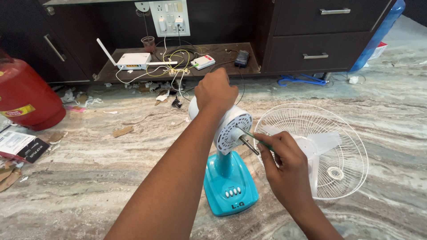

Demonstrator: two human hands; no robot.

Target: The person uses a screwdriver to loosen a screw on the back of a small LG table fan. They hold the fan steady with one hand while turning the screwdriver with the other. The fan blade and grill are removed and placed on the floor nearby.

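Here the right hand (282, 162) steadies a screwdriver (255, 137) beside the grille (351, 146).

Left hand (216, 92) atop fan motor housing (232, 131), right hand (280, 155) with screwdriver (253, 136).

Marble floor (111, 178), dark cabinet (320, 31)

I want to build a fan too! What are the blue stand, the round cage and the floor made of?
The blue stand looks like glossy moulded plastic: smooth, shiny, rounded. The round cage seems to be thin white-coated wire, probably metal, since you see through its fine spokes. The floor looks like polished stone, perhaps marble, with wavy brown-grey veins.
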